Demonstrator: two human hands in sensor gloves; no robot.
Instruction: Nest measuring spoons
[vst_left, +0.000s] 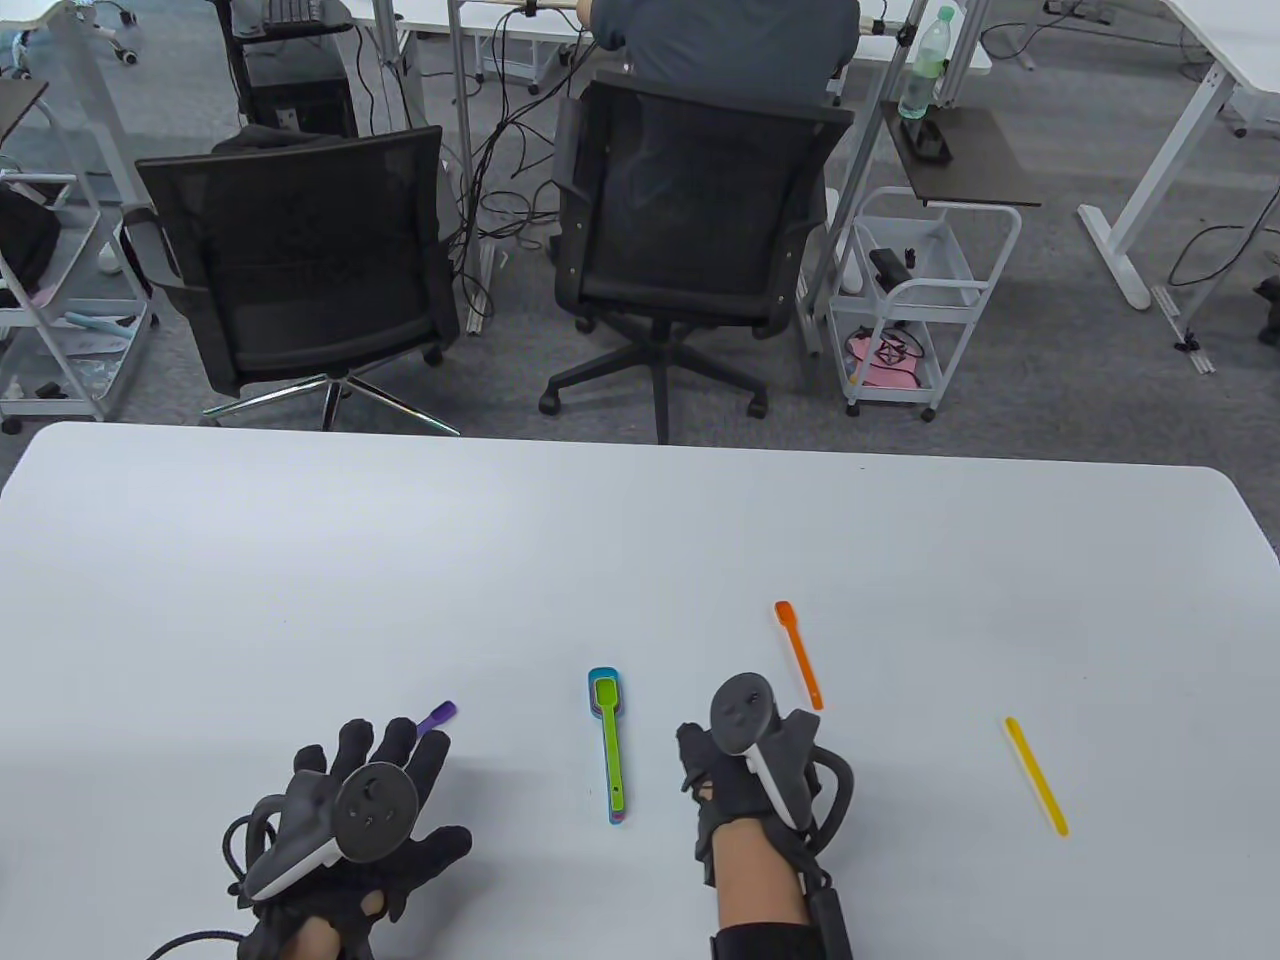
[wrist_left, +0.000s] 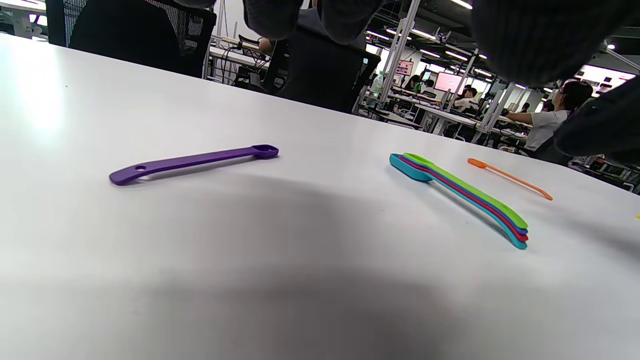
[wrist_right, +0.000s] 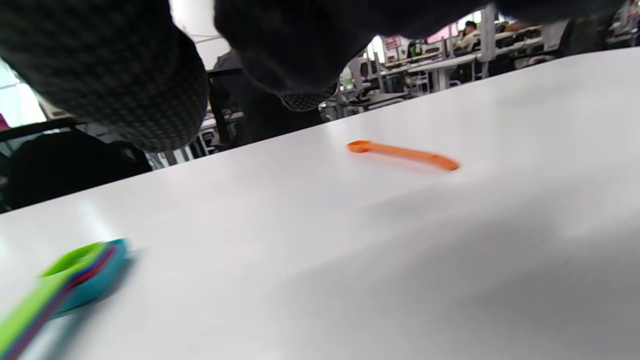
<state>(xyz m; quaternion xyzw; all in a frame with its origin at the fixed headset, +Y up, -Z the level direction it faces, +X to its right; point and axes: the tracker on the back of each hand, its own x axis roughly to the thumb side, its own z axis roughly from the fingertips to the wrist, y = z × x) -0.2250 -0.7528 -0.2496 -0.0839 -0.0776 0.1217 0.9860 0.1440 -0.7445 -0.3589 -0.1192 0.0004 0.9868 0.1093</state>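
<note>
White and broad, the tabletop (vst_left: 640, 540) fills the near part of the room, with two black mesh office chairs (vst_left: 300, 260) just behind its far edge. My landmark is the nested stack of plastic measuring spoons (vst_left: 610, 745), lime green on top of purple, red and turquoise ones, lying near the front middle of the table with its bowls pointing away from the person.

Left of that stack hangs the gloved left hand (vst_left: 365, 810), fingers spread wide and holding nothing. A slim purple plastic measuring spoon (vst_left: 437, 717) pokes out beyond its fingertips; the left wrist view shows it lying flat on the table under the hand.

Just right of the stack is the gloved right hand (vst_left: 750, 770). Its tracker hides the fingers, so I cannot tell how they lie. A thin orange plastic spoon (vst_left: 798, 654) lies beyond it, right of the stack, and a flat yellow plastic stick-like spoon (vst_left: 1036, 775) lies far right.
</note>
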